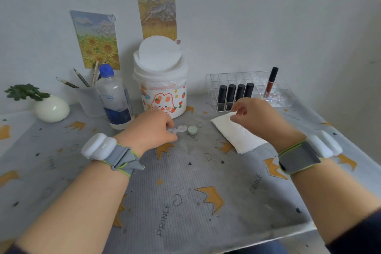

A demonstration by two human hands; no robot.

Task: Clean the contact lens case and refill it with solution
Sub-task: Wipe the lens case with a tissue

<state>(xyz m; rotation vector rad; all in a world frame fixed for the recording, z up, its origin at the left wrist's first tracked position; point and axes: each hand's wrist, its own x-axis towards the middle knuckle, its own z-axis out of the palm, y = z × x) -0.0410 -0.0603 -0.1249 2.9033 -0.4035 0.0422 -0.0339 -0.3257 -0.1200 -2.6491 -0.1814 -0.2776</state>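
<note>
A clear contact lens case [179, 129] lies on the table in front of the small bin, and my left hand [151, 128] pinches its left end. A pale green cap [192, 130] rests on the table just right of the case. My right hand [256, 116] hovers above a folded white paper towel [233, 133] with its fingers loosely curled; I see nothing in it. The solution bottle [114, 97] with a blue cap stands upright to the left, behind my left hand.
A white swing-lid bin [162, 80] stands behind the case. A clear lipstick organiser [249, 90] sits at the back right, a pencil cup [89, 99] and a white vase [51, 109] at the back left. The table's front edge [288, 233] runs near my right forearm.
</note>
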